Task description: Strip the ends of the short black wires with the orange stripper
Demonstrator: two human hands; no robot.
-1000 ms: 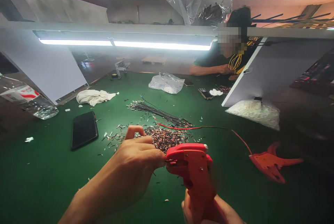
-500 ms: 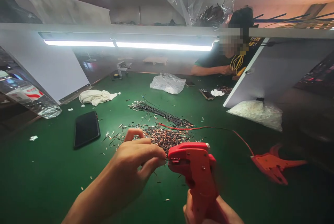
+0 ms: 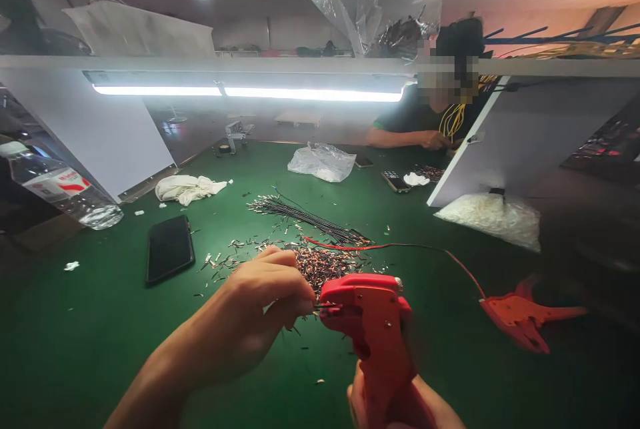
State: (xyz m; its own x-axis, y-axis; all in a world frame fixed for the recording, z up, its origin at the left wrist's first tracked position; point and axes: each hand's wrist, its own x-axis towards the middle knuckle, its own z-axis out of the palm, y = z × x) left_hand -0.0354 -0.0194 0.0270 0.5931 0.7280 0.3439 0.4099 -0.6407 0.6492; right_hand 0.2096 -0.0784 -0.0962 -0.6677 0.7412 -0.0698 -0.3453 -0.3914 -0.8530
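Observation:
My left hand (image 3: 273,295) pinches a thin black wire (image 3: 317,307) between thumb and fingers, close to the tool's jaws. My right hand (image 3: 417,399) is wrapped round the handle of a red wire stripper (image 3: 373,322), whose jaws face left with the wire end at them. How deep the wire sits in the jaws I cannot tell. Behind the tool lies a heap of short wire scraps (image 3: 325,265), dark with coppery bits. A bundle of black wires (image 3: 307,215) rests beyond that heap.
A phone (image 3: 171,249) and a white cloth (image 3: 189,189) lie left, near a water bottle (image 3: 65,182). A second red tool (image 3: 530,315), with a thin cord (image 3: 400,245) leading to it, lies right. Bags (image 3: 323,162) and a co-worker (image 3: 417,119) are across the green table (image 3: 100,349).
My left hand has shifted slightly left and its fingers have curled in more. The stripper stays almost in place. The view has tilted a little.

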